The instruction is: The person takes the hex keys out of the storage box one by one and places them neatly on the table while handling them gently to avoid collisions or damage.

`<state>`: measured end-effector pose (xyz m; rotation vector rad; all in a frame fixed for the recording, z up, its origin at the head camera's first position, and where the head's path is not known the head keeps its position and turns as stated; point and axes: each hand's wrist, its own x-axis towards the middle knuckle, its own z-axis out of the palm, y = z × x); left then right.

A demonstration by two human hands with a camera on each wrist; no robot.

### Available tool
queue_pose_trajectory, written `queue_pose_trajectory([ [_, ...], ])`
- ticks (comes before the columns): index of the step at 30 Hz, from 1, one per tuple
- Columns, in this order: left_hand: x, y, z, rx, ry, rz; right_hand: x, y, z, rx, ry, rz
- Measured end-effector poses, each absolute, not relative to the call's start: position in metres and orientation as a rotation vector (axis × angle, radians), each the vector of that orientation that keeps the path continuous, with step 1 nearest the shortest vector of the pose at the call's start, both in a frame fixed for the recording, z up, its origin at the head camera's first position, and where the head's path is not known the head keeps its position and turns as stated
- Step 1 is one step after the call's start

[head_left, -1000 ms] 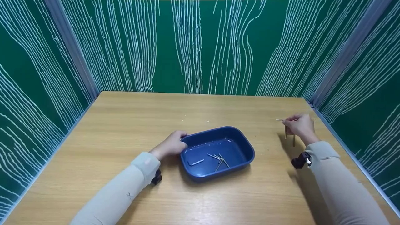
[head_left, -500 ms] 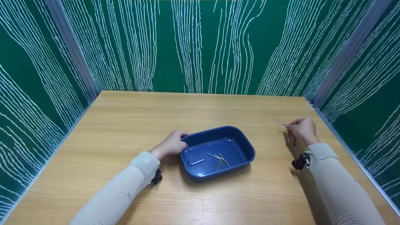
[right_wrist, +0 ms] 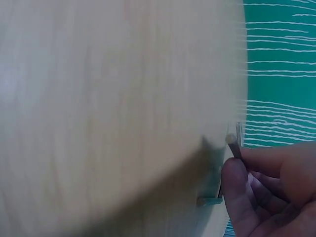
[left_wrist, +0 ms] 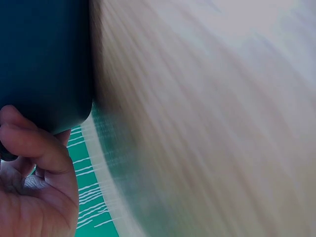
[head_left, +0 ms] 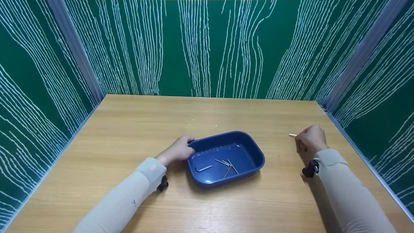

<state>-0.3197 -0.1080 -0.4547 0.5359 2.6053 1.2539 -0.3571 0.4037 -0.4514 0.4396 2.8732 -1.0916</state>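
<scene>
A blue plastic bin (head_left: 239, 153) stands on the table, with an L-shaped hex key (head_left: 204, 168) at its left and several more hex keys (head_left: 230, 165) crossed in a small heap. My left hand (head_left: 177, 149) grips the bin's left rim; in the left wrist view, curled fingers (left_wrist: 37, 145) show at the bin's underside corner. Off to the right, low over the table, my right hand (head_left: 312, 138) pinches several hex keys (head_left: 292, 135) between thumb and fingers. In the right wrist view one key end (right_wrist: 234, 147) sticks out past the fingertips, and a bent key (right_wrist: 212, 201) hangs below.
The wooden table (head_left: 136, 123) carries a few tiny pale specks (head_left: 216, 126) behind the bin. Green walls (head_left: 171, 48) with white wavy lines enclose its back and sides. Dark cameras (head_left: 310, 169) sit under both wrists.
My right hand has come down and slightly nearer, and the hex keys it pinches are lower over the table. My left hand and the bin stay where they were.
</scene>
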Motion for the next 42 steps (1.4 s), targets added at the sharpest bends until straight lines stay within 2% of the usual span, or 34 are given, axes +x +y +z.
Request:
queue_pose_trajectory([
  [5,-0.318,-0.108,-0.454,0.527,2.603,1.265,-0.357,0.403,-0.455,0.362,2.947,-1.015],
  [19,-0.32,-0.107,-0.456,0.559,2.605,1.272,-0.355,0.403,-0.452,0.398,2.913,-0.995],
  [26,-0.319,-0.108,-0.455,0.552,2.603,1.265,-0.349,0.4,-0.437,0.406,2.916,-1.123],
  [42,-0.319,-0.108,-0.456,0.541,2.586,1.291,-0.337,0.382,-0.405,0.265,3.087,-1.093],
])
